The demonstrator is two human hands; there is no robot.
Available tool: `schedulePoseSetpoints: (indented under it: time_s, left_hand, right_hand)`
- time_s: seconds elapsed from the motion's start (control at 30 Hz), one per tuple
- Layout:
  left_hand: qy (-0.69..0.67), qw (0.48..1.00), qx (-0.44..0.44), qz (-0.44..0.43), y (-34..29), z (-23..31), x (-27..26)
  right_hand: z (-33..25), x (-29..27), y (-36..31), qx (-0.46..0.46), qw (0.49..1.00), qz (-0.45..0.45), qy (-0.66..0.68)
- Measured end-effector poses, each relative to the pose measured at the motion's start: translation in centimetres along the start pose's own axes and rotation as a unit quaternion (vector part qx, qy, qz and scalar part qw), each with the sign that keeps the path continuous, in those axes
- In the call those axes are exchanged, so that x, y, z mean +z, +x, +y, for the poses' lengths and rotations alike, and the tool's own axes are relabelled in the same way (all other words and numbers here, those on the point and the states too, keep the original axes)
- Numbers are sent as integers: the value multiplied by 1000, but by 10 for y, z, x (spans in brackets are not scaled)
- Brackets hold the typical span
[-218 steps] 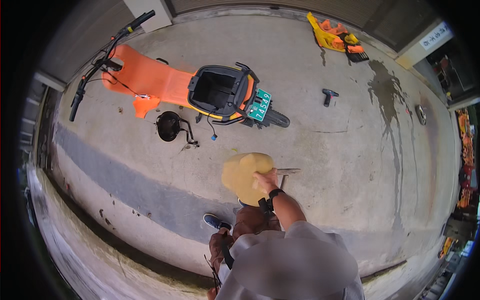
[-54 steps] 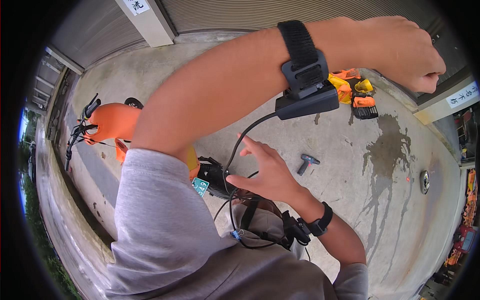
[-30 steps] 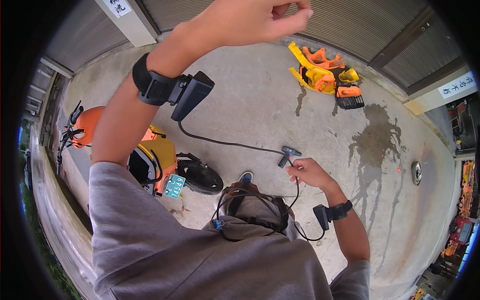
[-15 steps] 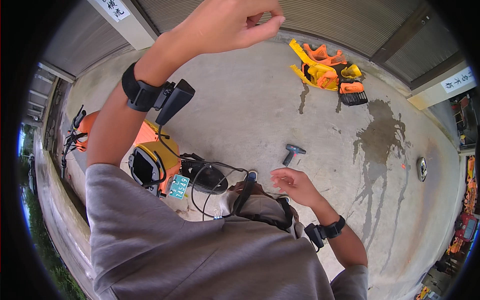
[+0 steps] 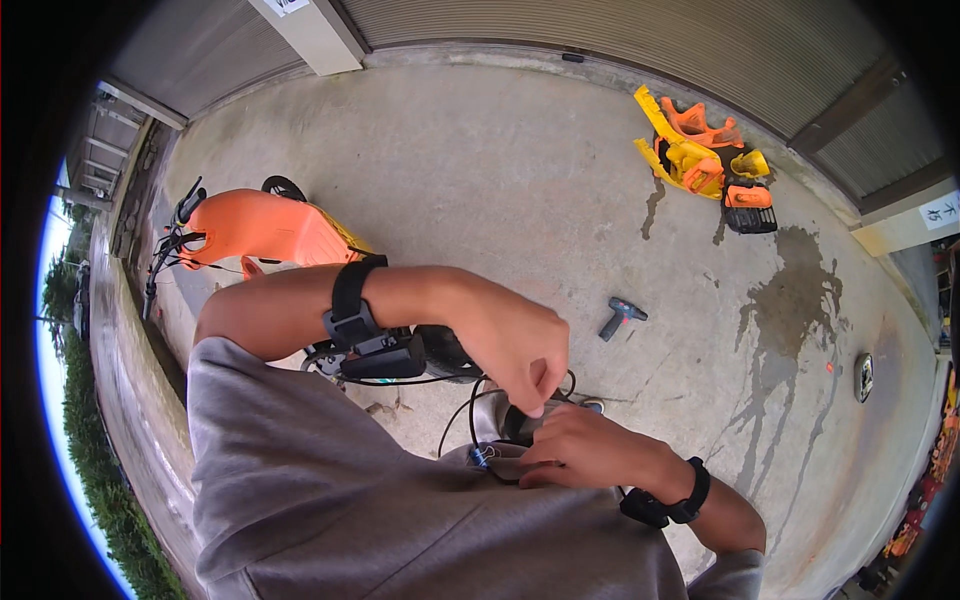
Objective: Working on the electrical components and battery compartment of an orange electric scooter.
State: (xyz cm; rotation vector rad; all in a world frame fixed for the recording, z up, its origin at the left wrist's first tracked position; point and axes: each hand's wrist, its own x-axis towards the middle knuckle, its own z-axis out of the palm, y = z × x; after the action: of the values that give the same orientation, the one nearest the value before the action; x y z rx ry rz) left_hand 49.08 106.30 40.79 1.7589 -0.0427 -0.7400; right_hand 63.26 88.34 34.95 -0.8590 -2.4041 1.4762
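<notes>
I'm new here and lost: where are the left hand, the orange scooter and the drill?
Left hand (image 5: 508, 335), head view: back of the hand.
Orange scooter (image 5: 270, 228), head view: its orange body panel.
Drill (image 5: 618, 314), head view: where handle meets body.

The grey shirt (image 5: 400, 490) is soft, matt cloth in loose folds, and the black strap (image 5: 350, 290) on the left wrist looks like fuzzy woven fabric, beside a smooth plastic case (image 5: 388, 361) and a rubbery-looking cable (image 5: 473, 412). The orange scooter body (image 5: 265, 225) is smooth plastic with a soft sheen — the yellow and orange panels (image 5: 680, 158) look like similar moulded plastic — while the drill (image 5: 621, 312) appears duller. The concrete floor (image 5: 450, 170) is rough and matt, the shutter (image 5: 560, 25) finely ribbed.
</notes>
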Motion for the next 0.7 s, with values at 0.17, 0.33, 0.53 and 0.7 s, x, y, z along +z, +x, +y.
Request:
schedulePoseSetpoints:
  time_s: [0.17, 0.33, 0.53, 0.7]
  left_hand:
    - [16, 984, 71, -165, 26, -47, 70]
    - [-63, 983, 59, -161, 21, -70, 77]
    - [-123, 987, 7, -106, 16, -72, 75]
    - [-149, 985, -40, -79, 6, -90, 54]
  right_hand:
    - [6, 10, -15, -12, 997, 62, 42]
    - [11, 16, -15, -8, 995, 82, 57]
    - [18, 17, -14, -26, 986, 156, 58]
    - [24, 17, -7, -19, 981, 192, 34]
